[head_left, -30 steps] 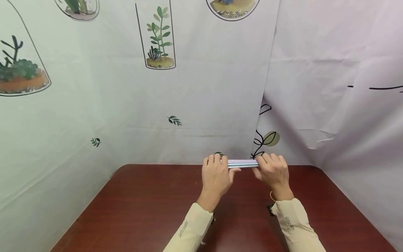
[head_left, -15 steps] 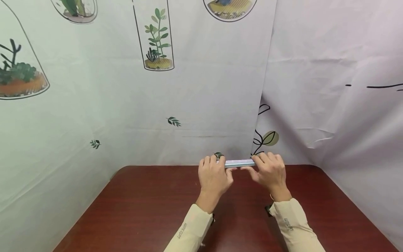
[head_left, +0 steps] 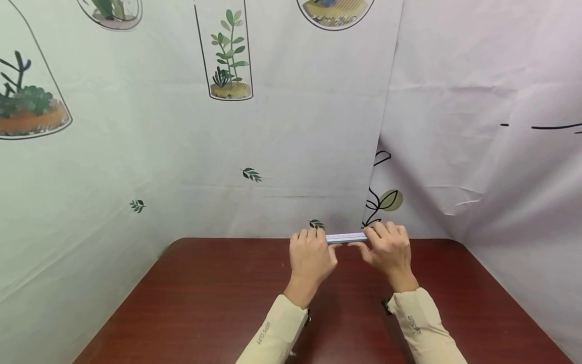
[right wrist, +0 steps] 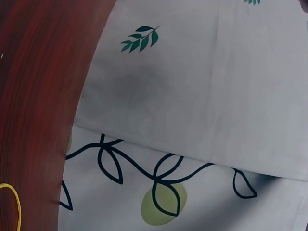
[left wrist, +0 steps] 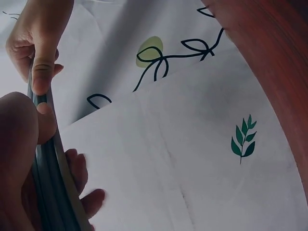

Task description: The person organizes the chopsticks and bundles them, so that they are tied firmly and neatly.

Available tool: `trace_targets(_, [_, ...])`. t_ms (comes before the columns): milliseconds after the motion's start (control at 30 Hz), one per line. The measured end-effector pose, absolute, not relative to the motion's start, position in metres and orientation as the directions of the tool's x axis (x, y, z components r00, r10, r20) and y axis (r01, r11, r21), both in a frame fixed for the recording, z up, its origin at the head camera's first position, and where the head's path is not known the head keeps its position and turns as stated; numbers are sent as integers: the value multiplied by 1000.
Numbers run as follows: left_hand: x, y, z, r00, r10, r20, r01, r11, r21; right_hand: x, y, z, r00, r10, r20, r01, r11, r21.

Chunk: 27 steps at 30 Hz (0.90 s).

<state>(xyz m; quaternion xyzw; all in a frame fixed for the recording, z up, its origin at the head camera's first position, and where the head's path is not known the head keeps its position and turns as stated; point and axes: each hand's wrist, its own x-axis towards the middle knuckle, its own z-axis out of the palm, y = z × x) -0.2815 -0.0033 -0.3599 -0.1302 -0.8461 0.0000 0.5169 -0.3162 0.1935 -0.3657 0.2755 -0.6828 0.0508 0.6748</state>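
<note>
In the head view, a thin, flat, layered thing (head_left: 346, 237), light blue and lilac along its edge, is held level above the far part of the table. My left hand (head_left: 311, 257) grips its left end, fingers over the top and thumb along the near underside. The right end is gripped by my right hand (head_left: 389, 247), its thumb pointing inward toward the other thumb. Seen from the left wrist, the layers of the thing (left wrist: 54, 187) run lengthwise between thumb and fingers. Its far side is hidden, and I cannot tell its kind.
A dark red wooden table (head_left: 218, 298) with rounded far corners lies under my arms. Behind it hangs a white curtain (head_left: 291, 141) printed with plants, meeting the table's far edge. A yellow band (right wrist: 14, 202) shows at the corner of the right wrist view.
My right hand has shifted slightly left, its thumb now stretched further inward under the layered thing. The left hand stays almost in place, and both hands keep their grip.
</note>
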Motion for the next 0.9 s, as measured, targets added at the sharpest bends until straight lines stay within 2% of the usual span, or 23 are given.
trace_targets(200, [-284, -8, -362, -474, 262, 841, 244, 956, -161, -316, 193, -367, 21, -293, 956, -445, 853, 271])
trace_targets(467, [-290, -15, -359, -347, 234, 908, 260, 954, -147, -312, 184, -363, 23, -263, 965, -473, 847, 242])
trace_targets(667, [-291, -17, -356, -320, 219, 922, 277, 952, -130, -310, 182, -360, 22, -263, 965, -494, 836, 239])
trace_targets(900, [-290, -16, -356, -327, 223, 918, 277, 952, -132, -307, 183, -358, -7, -268, 963, -502, 834, 228])
